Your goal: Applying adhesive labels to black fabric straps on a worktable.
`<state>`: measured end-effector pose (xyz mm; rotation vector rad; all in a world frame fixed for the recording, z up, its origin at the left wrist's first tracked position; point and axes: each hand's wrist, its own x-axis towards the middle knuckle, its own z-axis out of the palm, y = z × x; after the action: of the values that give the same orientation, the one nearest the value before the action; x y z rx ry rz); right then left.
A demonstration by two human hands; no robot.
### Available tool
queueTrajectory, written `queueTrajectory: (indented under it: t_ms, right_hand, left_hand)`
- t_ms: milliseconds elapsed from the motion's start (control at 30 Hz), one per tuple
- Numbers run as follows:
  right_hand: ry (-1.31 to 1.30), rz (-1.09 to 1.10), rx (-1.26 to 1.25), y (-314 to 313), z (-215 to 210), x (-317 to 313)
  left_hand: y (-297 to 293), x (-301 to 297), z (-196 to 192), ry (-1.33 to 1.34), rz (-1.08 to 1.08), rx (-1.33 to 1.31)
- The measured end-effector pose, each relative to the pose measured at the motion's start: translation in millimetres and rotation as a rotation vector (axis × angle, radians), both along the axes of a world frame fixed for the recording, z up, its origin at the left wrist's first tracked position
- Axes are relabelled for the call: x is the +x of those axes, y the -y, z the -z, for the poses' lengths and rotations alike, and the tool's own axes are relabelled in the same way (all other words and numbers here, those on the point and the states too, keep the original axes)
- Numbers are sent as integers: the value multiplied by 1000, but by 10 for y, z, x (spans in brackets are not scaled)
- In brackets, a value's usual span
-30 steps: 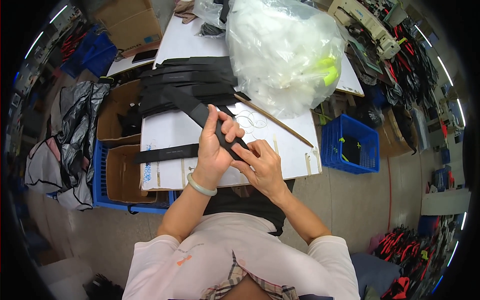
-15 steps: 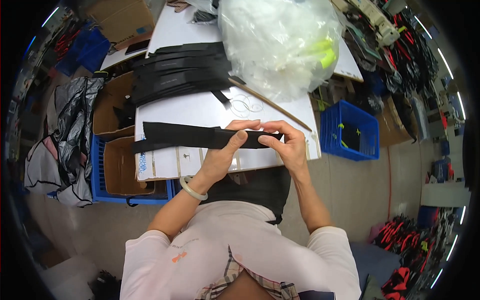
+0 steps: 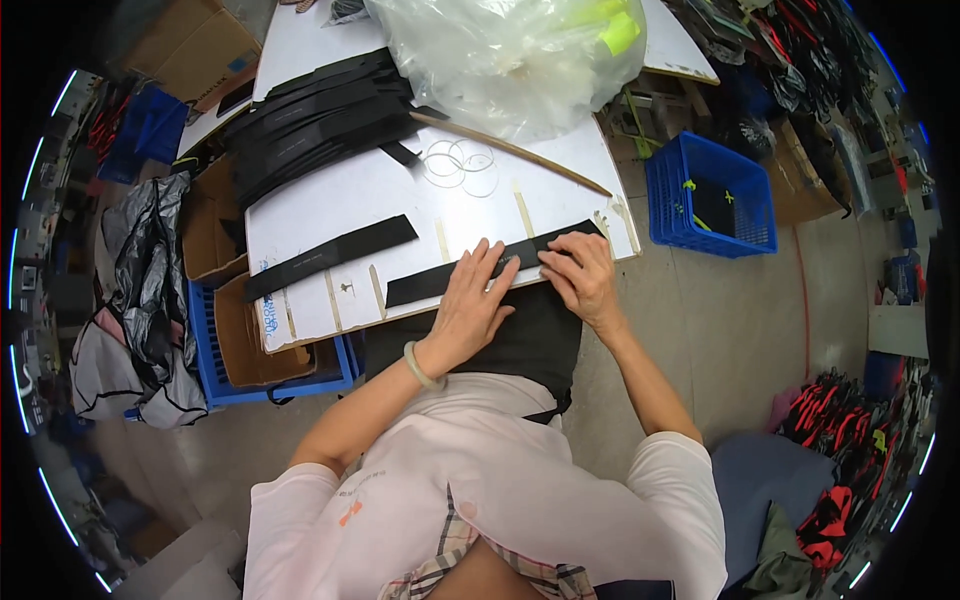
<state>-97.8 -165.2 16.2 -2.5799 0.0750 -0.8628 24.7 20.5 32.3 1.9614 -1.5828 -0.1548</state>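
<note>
Along the front edge of the white table (image 3: 300, 325) lies a flat black fabric strip (image 3: 420, 288). My left hand (image 3: 465, 305) rests on its middle, fingers stretched and slightly apart. Over its right part is my right hand (image 3: 588, 278), fingers loosely bent, fingertips at the strip and thumb apart; it grips nothing that I can see. A second black strip (image 3: 335, 258) lies to the left, slanting over the table's left edge. Farther back, a fanned stack of black strips (image 3: 320, 125) covers the left of the table.
A wooden stick (image 3: 515, 152) and thin clear rings (image 3: 460, 165) lie beyond my hands. A big clear plastic bag (image 3: 510, 65) fills the back. Blue crates stand at both sides, the right crate (image 3: 710, 195) on the floor, the left crate (image 3: 210, 345) holding cardboard boxes.
The strip pinched between both hands now lies flat on the table. My left hand has spread flat and my right fingers have loosened. The view has shifted, showing the second strip apart at left.
</note>
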Motion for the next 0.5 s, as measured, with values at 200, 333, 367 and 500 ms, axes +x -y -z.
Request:
queueTrajectory:
  t_ms: [200,333,367,500]
  right_hand:
    - [-90,93,-99,14,30,-166]
    - [-88,92,-125,11,87,-185]
    - [-82,96,-125,14,102,-191]
    - [-89,95,-149,-8,135,-200]
  left_hand:
    - [-6,44,114,46,-7,7]
    - [9,6,124,72,-39,-26]
    - [22,-12,127,91,-44,-30]
    - [90,-87,202,159,-63,-22]
